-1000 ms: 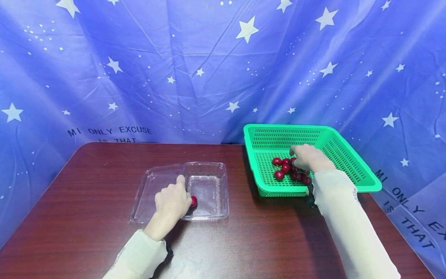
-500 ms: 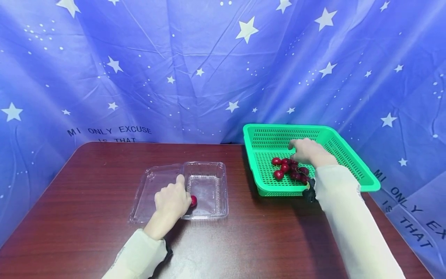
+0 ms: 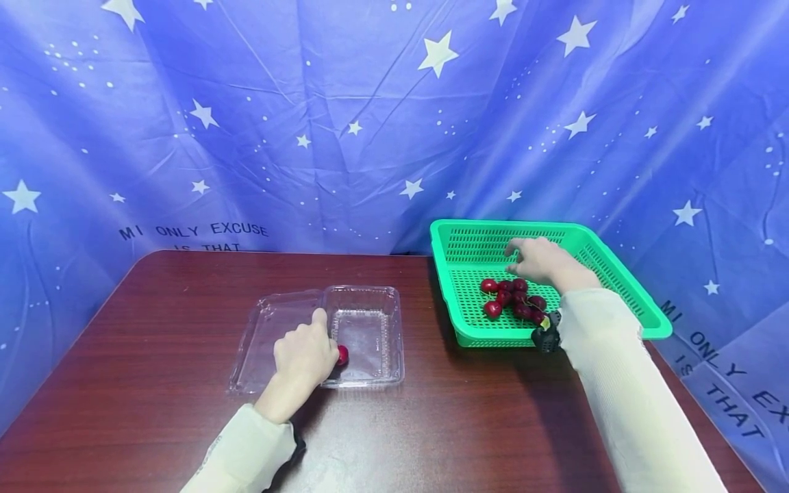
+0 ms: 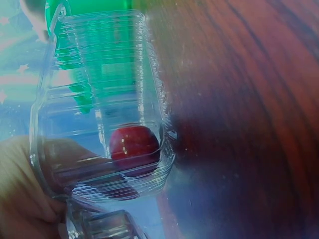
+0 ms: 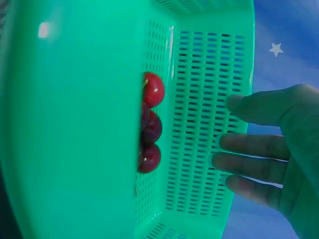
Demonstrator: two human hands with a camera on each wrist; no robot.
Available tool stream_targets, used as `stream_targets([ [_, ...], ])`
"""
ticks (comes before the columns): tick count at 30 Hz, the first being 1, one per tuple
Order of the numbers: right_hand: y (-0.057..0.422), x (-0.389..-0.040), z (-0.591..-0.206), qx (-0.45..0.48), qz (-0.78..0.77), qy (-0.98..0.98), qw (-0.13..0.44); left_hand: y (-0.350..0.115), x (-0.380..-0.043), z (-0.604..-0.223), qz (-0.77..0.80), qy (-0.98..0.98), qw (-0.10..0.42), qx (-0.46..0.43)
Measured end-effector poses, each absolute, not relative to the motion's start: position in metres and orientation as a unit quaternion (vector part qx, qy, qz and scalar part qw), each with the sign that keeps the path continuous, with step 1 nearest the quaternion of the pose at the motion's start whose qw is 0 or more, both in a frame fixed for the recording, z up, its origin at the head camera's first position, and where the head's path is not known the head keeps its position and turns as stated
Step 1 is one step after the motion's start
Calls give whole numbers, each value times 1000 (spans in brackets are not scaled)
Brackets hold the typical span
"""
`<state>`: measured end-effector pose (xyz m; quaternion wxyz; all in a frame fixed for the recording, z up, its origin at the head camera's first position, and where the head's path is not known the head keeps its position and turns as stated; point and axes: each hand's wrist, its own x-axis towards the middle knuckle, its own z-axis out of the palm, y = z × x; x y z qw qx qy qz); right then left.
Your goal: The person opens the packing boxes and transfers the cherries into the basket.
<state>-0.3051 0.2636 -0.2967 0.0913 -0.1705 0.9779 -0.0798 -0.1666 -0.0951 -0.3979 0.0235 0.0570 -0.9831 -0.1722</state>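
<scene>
In the head view my left hand [image 3: 305, 352] grips the hinge edge of a clear plastic clamshell box [image 3: 391, 335], index finger lying along the hinge. A single red cherry [image 3: 342, 355] lies in the box beside that hand. The left wrist view shows the cherry [image 4: 134, 149] through the clear wall, with a digit of the left hand [image 4: 22, 184] reaching behind that wall next to it. My right hand [image 3: 542, 260] hovers over the green basket [image 3: 453, 311], above and behind several dark red cherries [image 3: 504, 297]. Its thumb and fingers [image 5: 254, 162] are apart, with nothing between them.
The box's clear lid [image 3: 265, 342] lies folded open to the left on the brown wooden table [image 3: 154, 342]. A blue star-patterned curtain [image 3: 345, 171] hangs right behind the table. The basket's raised slotted walls [image 5: 199, 124] surround the cherries.
My right hand has lifted away from the cherries toward the back of the basket, its fingers spreading, and more cherries show. The left hand, box and its cherry stay put.
</scene>
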Motion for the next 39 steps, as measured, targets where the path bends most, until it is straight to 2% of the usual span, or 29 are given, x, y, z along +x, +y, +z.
stream_targets([
  [11,251,-304,-289,-190,-98,972,99,-95,-167,-398,-170,-983,35,56],
  [22,235,-296,-278,-216,-114,968,65,-94,-168,-399,-170,-983,30,58],
  [39,174,-282,-267,-288,-105,951,43,-96,-166,-398,-176,-982,27,58],
])
